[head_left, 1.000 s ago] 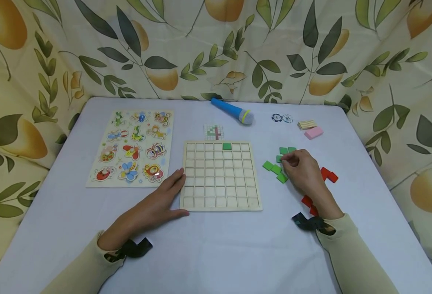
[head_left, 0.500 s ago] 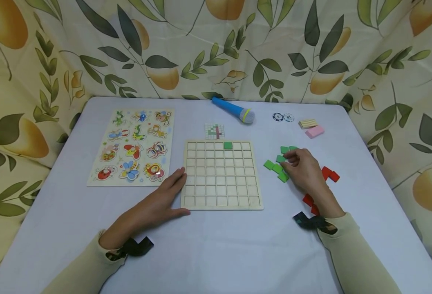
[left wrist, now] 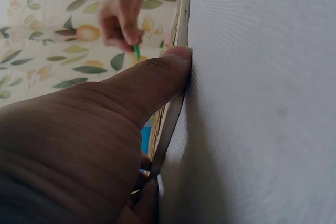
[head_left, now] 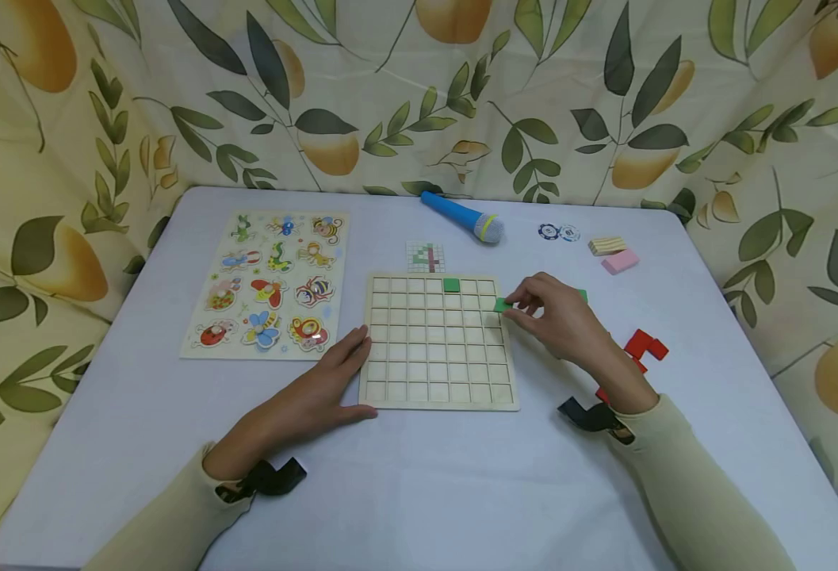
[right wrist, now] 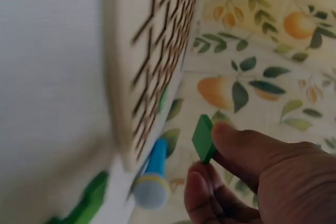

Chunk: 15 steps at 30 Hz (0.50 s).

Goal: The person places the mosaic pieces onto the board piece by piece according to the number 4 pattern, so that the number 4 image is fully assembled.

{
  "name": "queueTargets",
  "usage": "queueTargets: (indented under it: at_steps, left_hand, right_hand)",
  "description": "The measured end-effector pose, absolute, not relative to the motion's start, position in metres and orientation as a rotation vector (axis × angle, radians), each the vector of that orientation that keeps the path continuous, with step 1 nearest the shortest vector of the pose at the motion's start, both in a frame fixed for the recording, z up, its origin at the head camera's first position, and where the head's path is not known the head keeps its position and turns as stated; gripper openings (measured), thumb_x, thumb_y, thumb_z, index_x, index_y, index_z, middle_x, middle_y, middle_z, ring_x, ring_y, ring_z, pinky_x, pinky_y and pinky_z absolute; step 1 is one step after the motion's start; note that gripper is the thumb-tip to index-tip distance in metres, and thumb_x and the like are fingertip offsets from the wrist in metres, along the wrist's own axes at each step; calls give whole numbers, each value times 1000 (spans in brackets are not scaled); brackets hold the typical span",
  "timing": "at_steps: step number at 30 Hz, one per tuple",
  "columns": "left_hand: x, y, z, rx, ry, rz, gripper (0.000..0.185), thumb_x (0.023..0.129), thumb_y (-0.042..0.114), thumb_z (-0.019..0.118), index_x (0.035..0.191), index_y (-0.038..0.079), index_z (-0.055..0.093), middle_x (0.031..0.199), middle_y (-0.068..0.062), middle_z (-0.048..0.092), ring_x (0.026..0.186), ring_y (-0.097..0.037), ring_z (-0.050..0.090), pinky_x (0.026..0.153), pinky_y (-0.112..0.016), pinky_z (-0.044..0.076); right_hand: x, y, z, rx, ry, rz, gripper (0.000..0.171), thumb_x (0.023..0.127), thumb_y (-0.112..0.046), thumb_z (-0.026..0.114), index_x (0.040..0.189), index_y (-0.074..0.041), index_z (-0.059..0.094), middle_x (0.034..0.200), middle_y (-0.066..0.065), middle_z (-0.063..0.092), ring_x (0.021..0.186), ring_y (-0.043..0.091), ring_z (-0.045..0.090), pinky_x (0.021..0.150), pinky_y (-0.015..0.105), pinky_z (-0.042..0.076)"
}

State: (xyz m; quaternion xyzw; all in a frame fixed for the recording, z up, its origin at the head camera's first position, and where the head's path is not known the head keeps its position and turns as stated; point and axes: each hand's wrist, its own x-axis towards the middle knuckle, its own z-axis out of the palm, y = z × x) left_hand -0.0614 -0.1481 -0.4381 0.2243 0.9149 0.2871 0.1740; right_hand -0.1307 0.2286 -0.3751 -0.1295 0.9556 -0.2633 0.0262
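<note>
A pale wooden board [head_left: 436, 353] with a grid of square cells lies mid-table, one green tile [head_left: 451, 285] sitting in its top row. My left hand [head_left: 308, 404] rests against the board's left edge, fingers extended, with the thumb [left wrist: 170, 69] at the near left corner. My right hand [head_left: 561, 321] pinches another green square tile [right wrist: 203, 139] between thumb and fingers. In the head view that tile overlaps the board's upper right edge; in the right wrist view a gap shows between it and the board. Other green tiles [right wrist: 86, 203] are mostly hidden behind the right hand in the head view.
Red tiles [head_left: 645, 344] lie beside the right wrist. A small grid card [head_left: 426, 257] is just behind the board, a blue toy microphone [head_left: 457, 212] beyond it. An insect picture board [head_left: 222, 309] lies left. Round chips [head_left: 558, 232] and a pink block [head_left: 620, 261] stand back right.
My right hand has left the group of green tiles and moved left to the board's right edge, carrying one green tile. The left hand has stayed at the board's left edge.
</note>
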Motion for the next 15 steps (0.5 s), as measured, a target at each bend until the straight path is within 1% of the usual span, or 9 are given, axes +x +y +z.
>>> queueTargets:
  at_steps: [4, 9, 15]
  left_hand:
    - [-63, -149, -437, 638, 2595, 805, 109, 93, 47, 83, 171, 12, 16, 183, 1, 1, 170, -25, 7, 133, -49, 30]
    - [-64, -149, -438, 617, 2580, 818, 110, 92, 45, 83, 171, 13, 15, 183, 2, 0, 170, -24, 6, 134, -49, 30]
    - [-61, -149, -437, 624, 2573, 833, 109, 92, 46, 83, 171, 13, 16, 183, 3, 0, 170, -23, 5, 134, -48, 29]
  right_hand:
    - [-152, 203, -370, -588, 2879, -735, 14, 98, -16, 79, 110, -9, 75, 108, 9, 68, 97, 24, 65, 85, 40, 57]
    - [-178, 172, -373, -779, 2771, -647, 9, 98, -14, 78, 104, -8, 73, 106, 8, 67, 95, 22, 64, 84, 37, 57]
    - [-195, 151, -377, -917, 2694, -552, 6, 98, -9, 77, 98, -8, 71, 98, 8, 64, 87, 20, 56, 77, 35, 49]
